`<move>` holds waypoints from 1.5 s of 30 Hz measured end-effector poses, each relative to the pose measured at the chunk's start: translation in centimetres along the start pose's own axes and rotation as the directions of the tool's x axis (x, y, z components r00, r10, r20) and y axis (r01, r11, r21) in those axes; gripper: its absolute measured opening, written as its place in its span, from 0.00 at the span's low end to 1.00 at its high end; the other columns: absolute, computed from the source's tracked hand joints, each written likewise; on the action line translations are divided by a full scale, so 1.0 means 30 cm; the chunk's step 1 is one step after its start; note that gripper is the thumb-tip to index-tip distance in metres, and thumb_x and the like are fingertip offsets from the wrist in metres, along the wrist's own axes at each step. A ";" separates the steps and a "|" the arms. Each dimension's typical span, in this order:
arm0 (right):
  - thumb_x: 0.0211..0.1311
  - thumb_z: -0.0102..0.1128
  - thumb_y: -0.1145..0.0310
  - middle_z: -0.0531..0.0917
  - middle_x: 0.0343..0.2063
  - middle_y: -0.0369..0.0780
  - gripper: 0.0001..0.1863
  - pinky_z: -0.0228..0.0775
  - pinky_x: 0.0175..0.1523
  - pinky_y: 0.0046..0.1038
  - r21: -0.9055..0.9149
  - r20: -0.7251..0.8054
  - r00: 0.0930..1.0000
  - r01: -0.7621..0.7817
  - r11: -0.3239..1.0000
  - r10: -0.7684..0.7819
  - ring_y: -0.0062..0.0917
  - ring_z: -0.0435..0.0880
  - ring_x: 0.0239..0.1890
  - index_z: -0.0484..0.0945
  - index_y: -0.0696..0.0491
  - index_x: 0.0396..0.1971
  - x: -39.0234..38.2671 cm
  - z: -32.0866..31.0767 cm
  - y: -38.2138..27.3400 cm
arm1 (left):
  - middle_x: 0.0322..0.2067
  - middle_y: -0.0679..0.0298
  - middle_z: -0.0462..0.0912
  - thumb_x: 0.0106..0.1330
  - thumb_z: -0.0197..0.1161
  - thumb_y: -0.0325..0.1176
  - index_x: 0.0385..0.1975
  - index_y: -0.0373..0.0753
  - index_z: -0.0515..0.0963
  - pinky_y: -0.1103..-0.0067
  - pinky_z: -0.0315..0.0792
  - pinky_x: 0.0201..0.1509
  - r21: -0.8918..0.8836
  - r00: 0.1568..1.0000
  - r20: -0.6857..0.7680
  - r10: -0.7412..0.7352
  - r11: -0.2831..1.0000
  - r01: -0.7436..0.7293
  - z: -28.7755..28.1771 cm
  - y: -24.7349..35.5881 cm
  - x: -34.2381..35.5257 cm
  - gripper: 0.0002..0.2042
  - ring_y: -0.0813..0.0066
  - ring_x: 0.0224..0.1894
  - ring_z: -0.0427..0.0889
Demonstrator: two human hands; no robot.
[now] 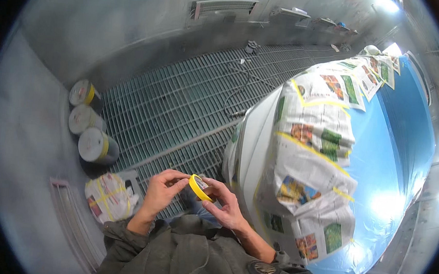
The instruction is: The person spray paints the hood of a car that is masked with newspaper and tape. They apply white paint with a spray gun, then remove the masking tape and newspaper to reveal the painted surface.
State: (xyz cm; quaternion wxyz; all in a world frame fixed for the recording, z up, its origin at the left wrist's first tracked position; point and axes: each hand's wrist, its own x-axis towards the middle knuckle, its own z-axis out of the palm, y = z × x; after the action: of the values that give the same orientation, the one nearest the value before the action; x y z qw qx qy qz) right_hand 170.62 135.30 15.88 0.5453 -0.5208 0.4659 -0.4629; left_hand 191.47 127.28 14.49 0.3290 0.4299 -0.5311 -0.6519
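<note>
- Head view: three round tins (92, 146) with yellow bands stand in a row by the left wall, grey lids up, on the edge of the metal grate floor (180, 108).
- Crumpled newspaper bundle (109, 196) with yellow tape strips lies low left, just beside the nearest tin.
- Car body (253, 139) on the right is masked: newspaper sheets (310, 159) with colour print patches, edged in yellow tape, over the pale panel; blue plastic sheeting (400, 130) covers the rest.
- Thin hose (236, 87) trails across the grate.
- Roll of yellow masking tape (198, 187) sits between both hands, low centre, in front of the olive jacket (189, 253).
- Left hand (161, 191): fingers curled, fingertips pinching at the roll's left edge.
- Right hand (227, 204): grasping the roll, thumb and fingers wrapped round its right side.
</note>
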 end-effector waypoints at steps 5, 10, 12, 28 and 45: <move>0.64 0.58 0.78 0.81 0.44 0.41 0.31 0.73 0.51 0.26 -0.040 0.063 0.998 -0.027 0.999 0.029 0.21 0.80 0.43 0.65 0.54 0.68 0.363 -0.223 -0.095 | 0.35 0.67 0.84 0.67 0.67 0.29 0.42 0.32 0.82 0.84 0.75 0.43 -0.221 0.991 0.049 -0.125 0.966 0.133 0.003 0.170 0.415 0.09 0.83 0.38 0.81; 0.64 0.57 0.78 0.81 0.50 0.43 0.28 0.73 0.52 0.27 -0.119 0.014 0.999 -0.035 0.992 0.037 0.23 0.81 0.45 0.68 0.55 0.65 0.675 -0.400 -0.148 | 0.31 0.70 0.82 0.67 0.66 0.30 0.39 0.33 0.81 0.85 0.72 0.40 -0.177 0.978 0.141 -0.153 0.968 0.177 -0.028 0.229 0.825 0.07 0.85 0.34 0.77; 0.65 0.58 0.77 0.82 0.47 0.40 0.26 0.72 0.51 0.27 -0.139 -0.067 0.997 -0.045 0.989 0.036 0.21 0.81 0.45 0.70 0.56 0.63 0.791 -0.455 -0.134 | 0.31 0.71 0.82 0.68 0.65 0.28 0.39 0.33 0.81 0.86 0.72 0.41 -0.132 0.977 0.162 -0.138 0.978 0.160 -0.026 0.232 0.996 0.06 0.86 0.35 0.77; 0.70 0.53 0.75 0.81 0.28 0.36 0.23 0.70 0.37 0.18 0.172 -0.848 0.463 -0.222 0.960 0.259 0.15 0.77 0.27 0.67 0.62 0.64 1.529 -0.801 -0.042 | 0.24 0.67 0.83 0.61 0.69 0.27 0.33 0.32 0.82 0.84 0.72 0.32 0.249 0.458 0.868 -0.194 0.966 -0.063 0.303 0.367 2.406 0.06 0.85 0.27 0.77; 0.72 0.57 0.63 0.79 0.17 0.35 0.14 0.64 0.20 0.18 0.551 -0.771 -0.363 0.033 0.834 0.524 0.15 0.74 0.13 0.82 0.60 0.42 1.554 -1.295 0.204 | 0.29 0.54 0.83 0.58 0.68 0.30 0.30 0.33 0.81 0.72 0.74 0.37 -0.158 0.156 0.957 0.245 0.891 -0.426 1.557 0.209 2.951 0.06 0.60 0.30 0.81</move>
State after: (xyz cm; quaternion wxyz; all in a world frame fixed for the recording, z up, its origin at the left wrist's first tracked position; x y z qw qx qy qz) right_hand 138.66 83.99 7.64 0.1202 0.2899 0.7203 -0.6187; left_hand 112.14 66.65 5.03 0.0371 -0.1661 -0.7462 -0.6436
